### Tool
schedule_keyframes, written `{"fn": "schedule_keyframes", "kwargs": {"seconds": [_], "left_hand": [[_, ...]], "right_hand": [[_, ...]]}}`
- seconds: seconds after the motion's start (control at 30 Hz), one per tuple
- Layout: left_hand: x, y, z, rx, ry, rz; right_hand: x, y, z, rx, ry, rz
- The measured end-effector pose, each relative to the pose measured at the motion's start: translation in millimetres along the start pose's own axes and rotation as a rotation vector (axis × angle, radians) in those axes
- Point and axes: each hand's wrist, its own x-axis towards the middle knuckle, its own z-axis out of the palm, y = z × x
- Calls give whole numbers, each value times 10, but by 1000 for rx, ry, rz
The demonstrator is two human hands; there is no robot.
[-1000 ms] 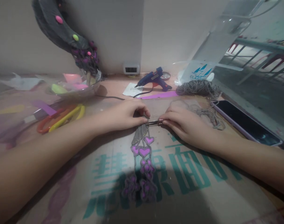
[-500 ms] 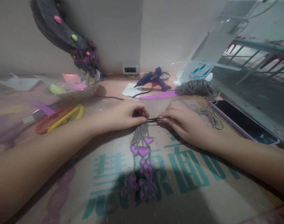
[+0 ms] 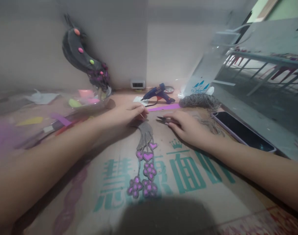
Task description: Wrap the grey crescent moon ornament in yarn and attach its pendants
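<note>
A grey craft piece (image 3: 145,153) with purple hearts and flowers lies lengthwise on a printed cardboard sheet (image 3: 188,173). My left hand (image 3: 129,115) rests just above its top end, fingers pinched together on something too small to name. My right hand (image 3: 185,125) lies to the right of the piece and grips small dark thread snips (image 3: 163,120), whose tips point left toward the piece. Both hands are a little apart from each other.
A blue glue gun (image 3: 158,93) and a purple strip (image 3: 165,107) lie behind the hands. Grey cord (image 3: 199,100) and a phone (image 3: 242,130) are at the right. A bowl of coloured pieces (image 3: 86,101), scissors and scraps sit at the left.
The hands have drawn apart: the snips came away from the top of the piece and the left hand lifted back slightly. The camera tilted, so everything shifted in view.
</note>
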Motion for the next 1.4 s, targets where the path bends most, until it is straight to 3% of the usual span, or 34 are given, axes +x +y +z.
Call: {"fn": "schedule_keyframes", "kwargs": {"seconds": [0.1,0.2,0.27,0.33,0.6,0.93,1.4], "left_hand": [[-2,105,-10,-22,83,-35],[-83,204,-20,-4,288,-8],[-190,236,-12,91,423,28],[-331,235,27,243,486,5],[-731,113,233,232,490,-39],[-695,59,241,409,500,50],[-691,55,215,371,486,36]], "right_hand": [[-3,-3,15,-4,15,-18],[-6,10,28,-3,54,-20],[-6,10,33,-15,51,-23],[-6,-6,32,-34,30,-29],[-2,-73,7,-90,14,-34],[-6,-39,-23,-149,-43,-44],[1,-16,-8,-147,-26,-71]]}}
